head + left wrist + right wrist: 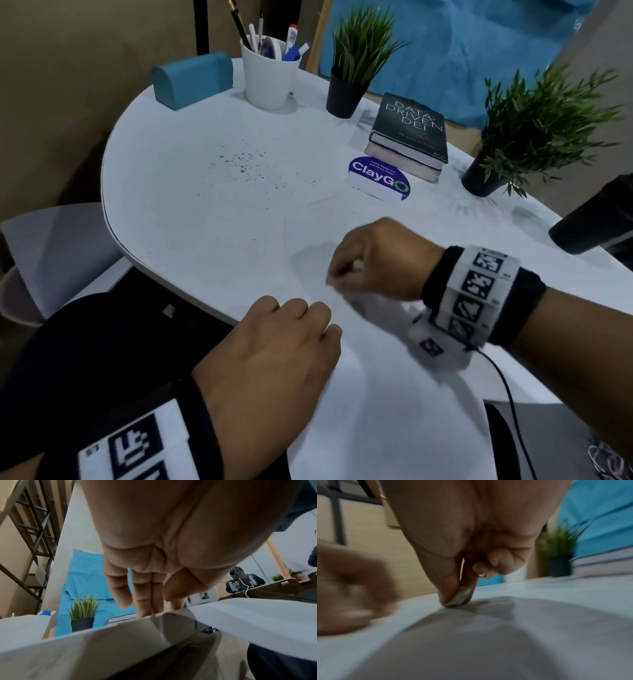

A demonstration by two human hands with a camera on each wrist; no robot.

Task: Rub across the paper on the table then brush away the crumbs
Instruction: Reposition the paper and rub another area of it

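A white sheet of paper [376, 394] lies on the white table [188, 212] and hangs over its near edge. My right hand [337, 275] pinches a small white eraser [359, 264] between thumb and forefinger. In the right wrist view the eraser [460, 597] is pressed onto the paper [488, 635] by that hand [455, 599]. My left hand [308, 315] rests on the paper's left side at the table edge. Its fingers [145, 595] point down fairly straight, with the tips hidden behind the paper [257, 622]. Dark crumbs [246, 161] lie scattered on the table further back.
At the back stand a teal case [191, 78], a white cup of pens [270, 75] and a potted plant [346, 89]. A book stack [407, 137], a ClayGo sign [378, 178] and a second plant [486, 174] sit to the right. A chair [51, 246] is at left.
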